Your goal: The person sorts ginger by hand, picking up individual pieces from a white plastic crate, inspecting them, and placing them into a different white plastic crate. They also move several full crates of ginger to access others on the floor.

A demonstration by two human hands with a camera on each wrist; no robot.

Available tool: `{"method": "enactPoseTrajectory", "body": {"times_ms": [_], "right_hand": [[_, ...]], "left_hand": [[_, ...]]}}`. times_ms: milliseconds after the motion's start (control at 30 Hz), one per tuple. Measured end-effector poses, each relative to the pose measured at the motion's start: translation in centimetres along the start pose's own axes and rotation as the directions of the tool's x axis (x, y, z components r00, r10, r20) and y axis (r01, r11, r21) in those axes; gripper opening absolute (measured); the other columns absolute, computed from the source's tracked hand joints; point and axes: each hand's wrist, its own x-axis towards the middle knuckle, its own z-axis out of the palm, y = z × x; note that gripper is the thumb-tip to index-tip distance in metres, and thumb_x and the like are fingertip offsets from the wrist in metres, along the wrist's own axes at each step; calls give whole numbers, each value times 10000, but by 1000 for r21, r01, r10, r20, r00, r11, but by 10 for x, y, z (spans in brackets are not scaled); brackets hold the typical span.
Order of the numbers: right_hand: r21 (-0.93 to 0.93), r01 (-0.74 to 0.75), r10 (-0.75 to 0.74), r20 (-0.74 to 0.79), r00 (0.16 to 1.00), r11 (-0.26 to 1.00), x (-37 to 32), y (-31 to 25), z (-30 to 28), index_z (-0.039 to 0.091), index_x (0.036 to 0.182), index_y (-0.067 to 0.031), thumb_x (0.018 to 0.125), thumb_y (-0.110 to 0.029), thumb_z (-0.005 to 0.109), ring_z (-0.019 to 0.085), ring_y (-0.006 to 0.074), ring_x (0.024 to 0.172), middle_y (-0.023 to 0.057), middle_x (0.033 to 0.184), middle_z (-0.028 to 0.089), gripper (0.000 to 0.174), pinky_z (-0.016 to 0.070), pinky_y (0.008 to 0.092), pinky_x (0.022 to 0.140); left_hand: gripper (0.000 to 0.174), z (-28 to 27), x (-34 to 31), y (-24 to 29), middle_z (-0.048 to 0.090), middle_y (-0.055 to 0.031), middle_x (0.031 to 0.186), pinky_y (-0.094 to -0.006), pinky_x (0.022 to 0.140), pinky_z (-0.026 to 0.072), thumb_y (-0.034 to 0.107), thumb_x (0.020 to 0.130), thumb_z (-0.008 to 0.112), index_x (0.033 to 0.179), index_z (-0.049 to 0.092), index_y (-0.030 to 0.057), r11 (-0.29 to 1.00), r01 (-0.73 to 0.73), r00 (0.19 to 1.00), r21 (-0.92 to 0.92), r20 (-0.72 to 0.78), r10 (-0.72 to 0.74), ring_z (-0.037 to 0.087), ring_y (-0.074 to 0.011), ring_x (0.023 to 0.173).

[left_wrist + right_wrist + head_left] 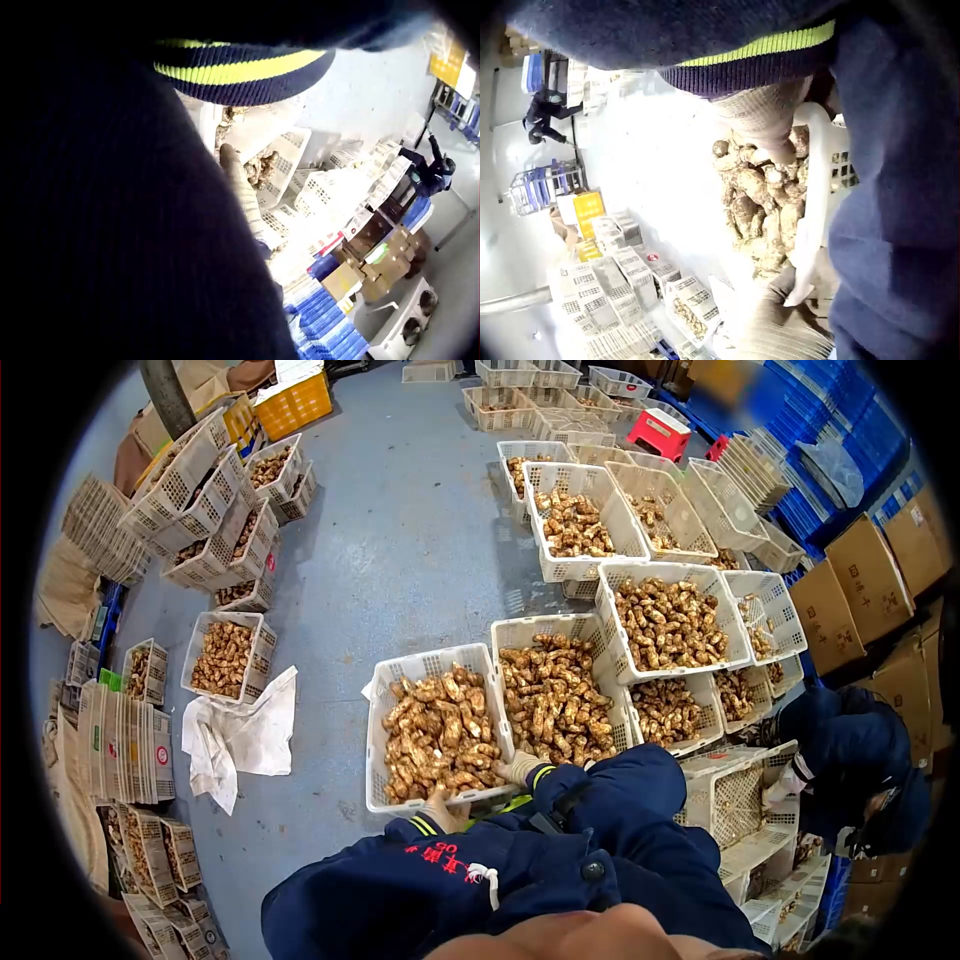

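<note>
A white plastic crate (376, 745) full of knobbly brown roots (440, 735) stands tilted slightly in front of the body. The gloved left hand (447, 812) grips its near rim, fingers over the edge; the right wrist view shows this hand (780, 326) around the rim (811, 217). At the near right corner, the gloved right hand (520, 767) holds the rim, and in the right wrist view this hand (761, 116) has fingertips inside against the roots (746, 187). A second filled crate (545, 625) adjoins on the right. Sleeve and glare hide much of the left wrist view.
Stacked and filled crates (590, 567) line the right side, others (262, 650) the left. A white cloth (240, 740) lies on the blue floor (385, 540). Another person (860, 760) bends at the right near cardboard boxes (855, 595). A red box (658, 435) stands farther back.
</note>
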Motion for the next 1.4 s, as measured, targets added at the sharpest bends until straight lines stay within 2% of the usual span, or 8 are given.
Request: {"method": "enactPoseTrajectory", "body": {"times_ms": [200,300,400,533,667,1000,1200,1400], "right_hand": [[-234,-47,78,127,989,971,-26,-17,-15,645,1127,-31,892,-227,528,654,313,908,161,988,681,327,539,405,756],[-681,586,-370,457,809,439,23,17,9,660,1077,-45,872,-259,548,660,316,859,147,953,689,317,540,417,731],[-222,153,-84,294,952,963,10,7,3,640,1143,-79,911,-279,441,608,356,1026,196,1184,603,365,508,408,875],[-604,622,-413,466,783,498,0,-4,1,678,1032,-74,875,-209,555,650,353,915,167,1006,676,240,537,392,789],[-645,690,-481,514,710,329,-13,-6,-9,680,996,-66,862,-174,593,656,337,919,157,978,684,193,538,408,764],[-303,282,-234,187,954,910,-43,-4,-11,668,1055,-23,912,-451,453,639,347,915,195,981,677,500,497,402,820],[-335,233,-242,13,970,913,1,27,2,664,1071,-78,819,-499,554,639,323,943,174,967,681,502,491,407,815],[-346,250,-286,-57,957,904,-24,28,-11,674,1046,-41,767,-328,584,645,339,907,207,945,675,410,507,409,779]], "left_hand": [[217,-33,15,10,586,-132,947,-478,798,512,213,910,542,937,511,0,954,295,942,49,153,-299,592,-278,899],[411,-25,-89,24,551,-217,1163,-415,1030,385,268,930,519,1157,504,-74,752,229,863,618,228,-450,521,-312,1127],[417,-32,-88,80,533,-237,1266,-424,1042,377,306,922,541,1132,560,-53,478,-125,803,869,372,-466,516,-318,1163],[424,-28,34,210,638,-222,1092,-420,951,449,335,889,533,1093,587,-32,726,-510,798,461,570,198,602,-369,1010],[603,-20,73,235,600,-277,1138,-389,959,427,483,846,502,1148,596,-30,-361,-274,349,891,442,827,540,-395,1140],[528,-21,51,180,610,-236,1158,-402,916,443,433,829,562,1091,637,-19,-31,-367,680,930,291,673,555,-347,1142],[334,-51,111,190,631,-184,1116,-391,943,462,308,858,539,1044,677,68,-756,-83,559,650,658,504,594,-319,1080],[302,-85,68,178,667,-160,1052,-417,879,492,275,815,610,1087,690,174,-822,-62,446,565,753,484,638,-306,1005]]}}
